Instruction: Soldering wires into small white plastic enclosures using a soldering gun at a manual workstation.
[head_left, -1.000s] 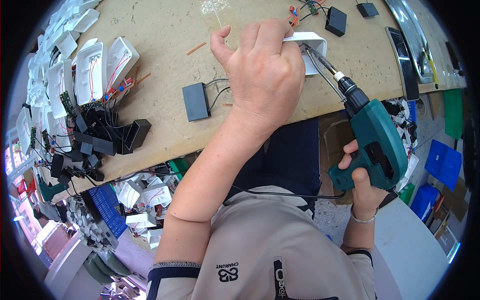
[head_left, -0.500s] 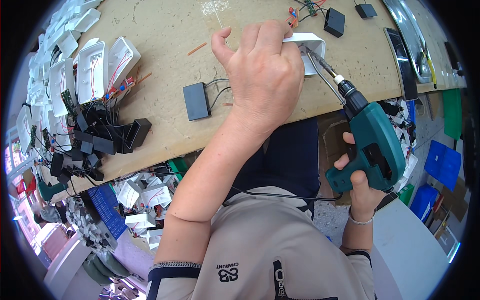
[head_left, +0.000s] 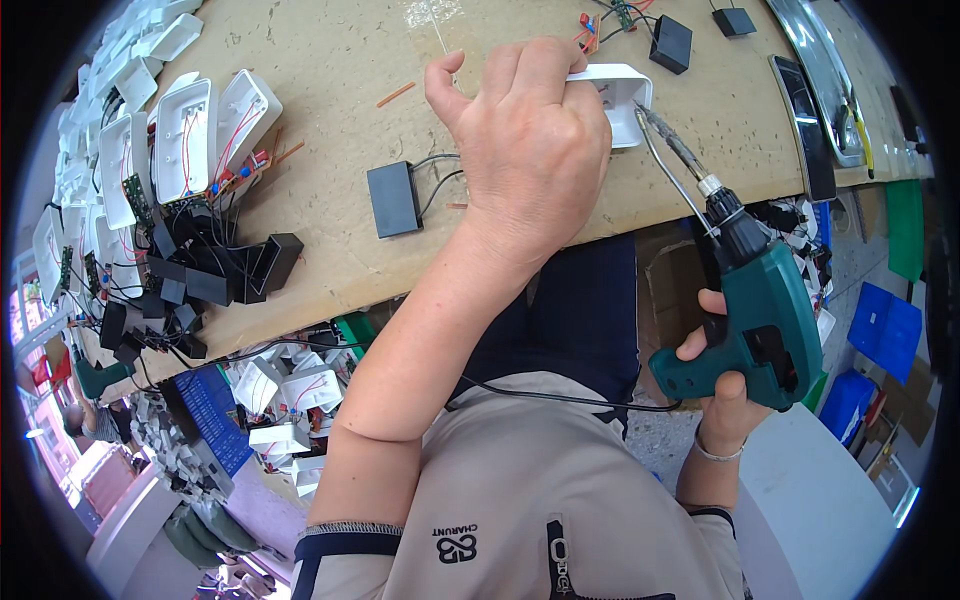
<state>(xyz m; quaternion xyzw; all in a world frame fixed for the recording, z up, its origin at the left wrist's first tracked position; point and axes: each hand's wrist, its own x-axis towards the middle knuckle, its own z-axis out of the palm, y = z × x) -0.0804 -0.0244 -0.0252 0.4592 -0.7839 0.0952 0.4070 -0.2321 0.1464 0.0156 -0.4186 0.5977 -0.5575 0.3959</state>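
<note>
My left hand [head_left: 540,150] is closed on a white plastic case [head_left: 627,128], tilted so that its hollow side shows to the right of my fingers. Most of the case lies hidden behind that hand. My right hand [head_left: 722,375] grips a green soldering gun [head_left: 772,310] by its handle. Its metal tip and thin feed tube point up and left, ending at the right wall of the case; whether they touch it I cannot tell. Left of my left wrist a black battery box [head_left: 394,200] lies on the table, its two black wires running under the hand.
White cases with red wires [head_left: 185,140] and several black boxes [head_left: 205,285] crowd the table's left side. Another black box [head_left: 671,45] and a small circuit board [head_left: 590,35] lie at the back. A phone [head_left: 803,125] rests at the right. The gun's cord [head_left: 560,401] crosses my lap.
The soldering gun has shifted right and slightly down, its tip moving from inside the case to the right wall. My left hand and the case have barely moved.
</note>
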